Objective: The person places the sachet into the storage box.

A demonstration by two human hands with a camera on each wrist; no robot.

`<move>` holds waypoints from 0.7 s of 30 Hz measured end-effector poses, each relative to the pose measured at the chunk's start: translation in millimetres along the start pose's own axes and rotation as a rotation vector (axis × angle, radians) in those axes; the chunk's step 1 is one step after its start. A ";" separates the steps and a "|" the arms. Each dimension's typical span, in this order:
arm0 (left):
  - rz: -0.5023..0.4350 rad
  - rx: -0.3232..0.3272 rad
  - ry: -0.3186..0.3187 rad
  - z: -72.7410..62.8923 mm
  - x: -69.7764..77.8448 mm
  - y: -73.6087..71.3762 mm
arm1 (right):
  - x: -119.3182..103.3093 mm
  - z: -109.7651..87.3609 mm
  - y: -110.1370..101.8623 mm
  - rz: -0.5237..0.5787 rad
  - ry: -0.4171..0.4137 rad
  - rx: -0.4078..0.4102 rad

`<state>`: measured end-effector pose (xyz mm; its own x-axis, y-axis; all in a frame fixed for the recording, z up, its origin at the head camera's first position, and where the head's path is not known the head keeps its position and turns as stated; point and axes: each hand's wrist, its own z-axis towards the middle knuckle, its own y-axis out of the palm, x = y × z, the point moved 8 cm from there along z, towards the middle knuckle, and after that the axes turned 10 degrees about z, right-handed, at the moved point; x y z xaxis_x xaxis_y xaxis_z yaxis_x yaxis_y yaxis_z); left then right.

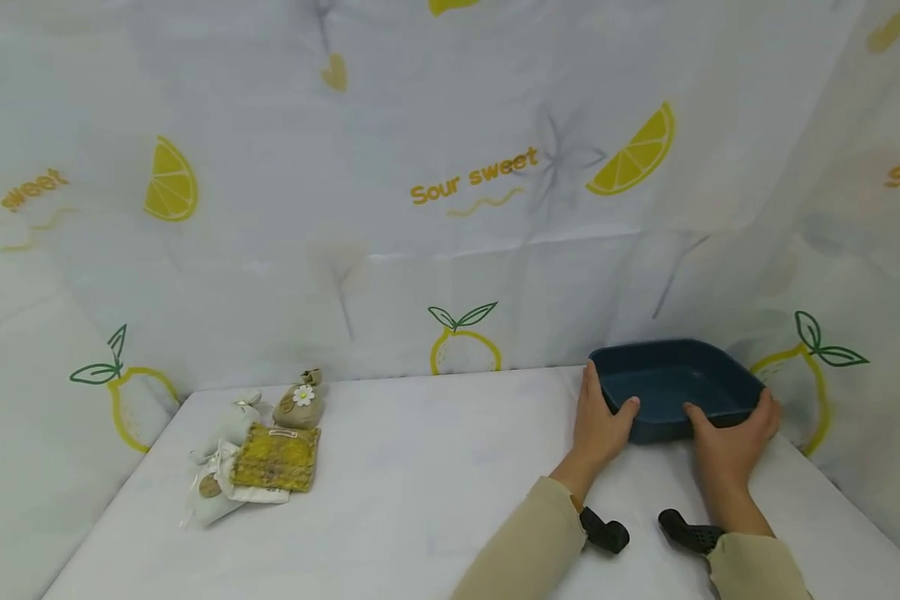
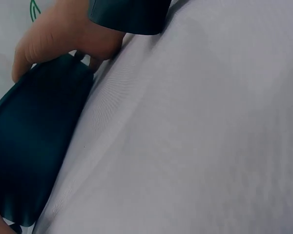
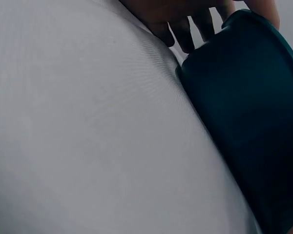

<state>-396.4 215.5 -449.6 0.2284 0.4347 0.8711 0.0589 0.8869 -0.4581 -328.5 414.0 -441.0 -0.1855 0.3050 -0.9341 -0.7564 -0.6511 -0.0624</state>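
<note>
At the back right of the table stands a dark blue rectangular dish (image 1: 675, 379) with rounded corners. My left hand (image 1: 600, 417) grips its left end, the thumb over the near rim and the fingers along the side. My right hand (image 1: 733, 433) holds the right end, its thumb also hooked over the near rim. No contents show inside the dish. In the left wrist view the outer wall of the dish (image 2: 36, 131) meets the white cloth closely, and the right wrist view shows the wall (image 3: 244, 107) low beside the cloth too.
To the left lie several small bags: a yellow patterned pouch (image 1: 276, 458), a tan sack (image 1: 298, 404) with a white flower, and pale sachets (image 1: 221, 496) partly under the pouch. A white lemon-print sheet (image 1: 390, 275) hangs behind the table (image 1: 390, 500).
</note>
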 end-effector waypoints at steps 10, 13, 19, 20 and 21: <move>0.026 -0.026 -0.004 -1.9 -0.1 -8.1 | 6.2 2.3 1.2 -0.013 0.107 -0.009; 0.056 -0.033 -0.027 -6.0 -2.5 -15.5 | 7.0 3.0 1.8 -0.006 0.149 -0.018; 0.091 -0.054 -0.016 -11.5 -8.2 -28.9 | 8.8 3.2 3.7 -0.043 0.163 -0.069; 0.093 -0.052 -0.010 -12.3 -9.3 -31.1 | 9.5 3.1 4.7 -0.058 0.161 -0.089; 0.098 -0.049 -0.005 -13.1 -10.6 -33.0 | 10.7 2.9 5.4 -0.077 0.162 -0.109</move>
<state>-388.0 179.5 -446.0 0.2307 0.5196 0.8227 0.0845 0.8316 -0.5489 -336.3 415.8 -450.3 -0.0196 0.2467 -0.9689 -0.6905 -0.7042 -0.1654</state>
